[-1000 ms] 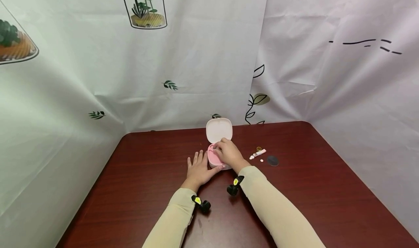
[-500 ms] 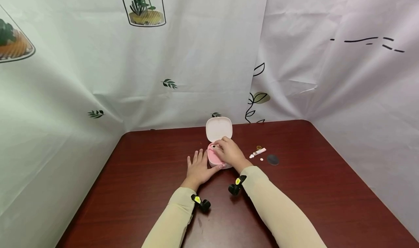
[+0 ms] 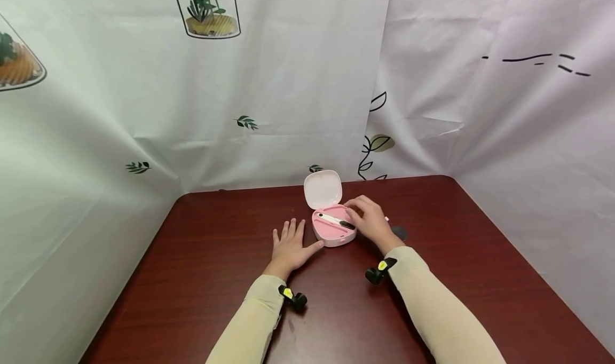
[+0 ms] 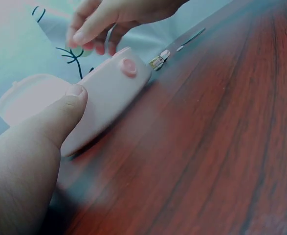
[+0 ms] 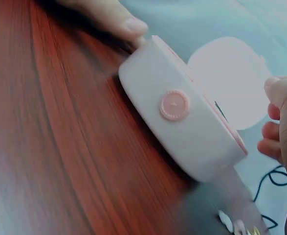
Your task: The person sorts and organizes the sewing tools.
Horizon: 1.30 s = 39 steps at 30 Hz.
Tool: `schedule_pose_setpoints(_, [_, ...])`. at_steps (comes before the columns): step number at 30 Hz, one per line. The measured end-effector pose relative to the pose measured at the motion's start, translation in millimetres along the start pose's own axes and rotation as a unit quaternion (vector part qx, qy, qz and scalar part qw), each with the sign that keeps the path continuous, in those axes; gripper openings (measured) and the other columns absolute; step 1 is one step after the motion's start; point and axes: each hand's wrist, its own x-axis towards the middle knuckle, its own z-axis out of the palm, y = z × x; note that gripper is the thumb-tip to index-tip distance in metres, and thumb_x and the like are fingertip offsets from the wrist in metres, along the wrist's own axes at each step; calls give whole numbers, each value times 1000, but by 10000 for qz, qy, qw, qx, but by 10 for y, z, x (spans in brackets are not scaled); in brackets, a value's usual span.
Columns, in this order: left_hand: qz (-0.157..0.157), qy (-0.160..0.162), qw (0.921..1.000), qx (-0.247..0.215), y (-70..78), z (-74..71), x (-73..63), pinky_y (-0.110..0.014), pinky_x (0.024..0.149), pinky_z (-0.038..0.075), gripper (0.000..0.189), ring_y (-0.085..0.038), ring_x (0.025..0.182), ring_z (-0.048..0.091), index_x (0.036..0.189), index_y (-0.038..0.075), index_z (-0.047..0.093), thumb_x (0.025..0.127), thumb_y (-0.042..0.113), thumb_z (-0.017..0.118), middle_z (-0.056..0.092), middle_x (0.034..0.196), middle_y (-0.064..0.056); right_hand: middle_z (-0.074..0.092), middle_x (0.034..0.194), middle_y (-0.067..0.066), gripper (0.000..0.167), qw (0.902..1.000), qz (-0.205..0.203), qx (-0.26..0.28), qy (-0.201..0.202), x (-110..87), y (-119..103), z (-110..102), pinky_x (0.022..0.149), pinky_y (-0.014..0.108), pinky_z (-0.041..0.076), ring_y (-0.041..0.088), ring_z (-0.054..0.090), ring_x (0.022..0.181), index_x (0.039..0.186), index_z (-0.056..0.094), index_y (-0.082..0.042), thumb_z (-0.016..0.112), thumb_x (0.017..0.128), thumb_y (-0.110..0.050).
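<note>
A small white case (image 3: 334,241) with a pink inner tray (image 3: 331,229) stands on the table, its white lid (image 3: 323,189) raised at the back. Across the tray lies a slim white stick (image 3: 331,219) with a dark end; its exact kind is unclear. My left hand (image 3: 290,250) rests spread on the table, thumb tip against the case's left side. My right hand (image 3: 369,220) hovers at the case's right edge, fingers loosely bent, holding nothing visible. A round pink button (image 5: 174,105) marks the case's front.
A dark round disc (image 3: 399,232) lies right of the case, partly behind my right wrist. Small white and gold pieces (image 4: 159,59) lie beside the case, mostly hidden by my right hand in the head view. A printed white cloth (image 3: 288,86) hangs behind the table.
My right hand has let go of the white stick, now lying in the tray, and moved right. The case has shifted right and turned slightly. My left hand has stayed nearly still.
</note>
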Motion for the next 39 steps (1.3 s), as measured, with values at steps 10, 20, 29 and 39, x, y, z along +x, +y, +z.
schedule_pose_setpoints(10, [-1, -26, 10000, -27, 8, -8, -25, -62, 120, -1, 107, -35, 155, 7, 162, 15, 25, 84, 84, 47, 17, 167, -16, 68, 112, 11, 23, 9874, 1445, 20, -649, -84, 77, -88, 78, 38, 55, 23, 62, 89, 117, 72, -9, 69, 97, -19])
schedule_pose_setpoints(20, [100, 97, 9999, -72, 9, -15, -38, -64, 119, 2, 113, -37, 155, 11, 163, 18, 23, 79, 87, 50, 22, 166, -17, 70, 86, 6, 19, 9729, 1958, 881, -854, -96, -29, 55, 56, 26, 53, 14, 65, 62, 111, 75, -3, 71, 93, -9])
schedule_pose_setpoints(29, [231, 348, 9987, -304, -19, 3, -32, -64, 119, 3, 111, -40, 153, 16, 161, 10, 25, 83, 88, 42, 28, 164, -19, 68, 80, 4, 18, 9672, 2046, 1145, -980, -133, -202, 118, 57, 25, 50, 17, 66, 65, 106, 75, -3, 72, 90, -9])
schedule_pose_setpoints(39, [159, 380, 9978, -526, -56, 46, -20, -61, 120, -1, 83, -35, 154, 16, 162, 10, 24, 101, 65, 35, 28, 165, -11, 68, 78, 2, 16, 9675, 2125, 1010, -925, -164, -259, 145, 56, 25, 49, 12, 63, 63, 103, 76, -4, 72, 88, -6])
